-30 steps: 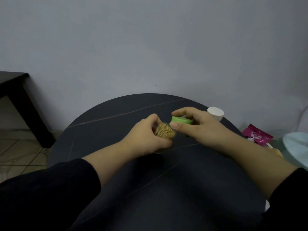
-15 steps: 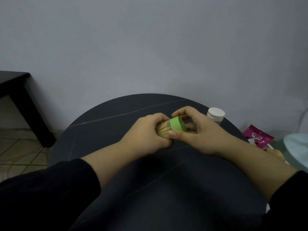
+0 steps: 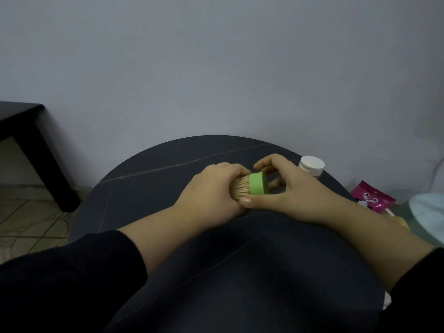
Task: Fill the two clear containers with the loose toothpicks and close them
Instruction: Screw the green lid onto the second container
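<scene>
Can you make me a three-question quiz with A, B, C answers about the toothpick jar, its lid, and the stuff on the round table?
1. Where is the white-capped container?
A. far right of the table
B. on the floor
C. in the left hand

2. What colour is the lid?
A. red
B. green
C. blue

3. How is the toothpick container held?
A. upright
B. upside down
C. on its side

Answers:
1 A, it stands behind the right hand.
2 B, it is bright green.
3 C, the lid faces sideways, right.
</scene>
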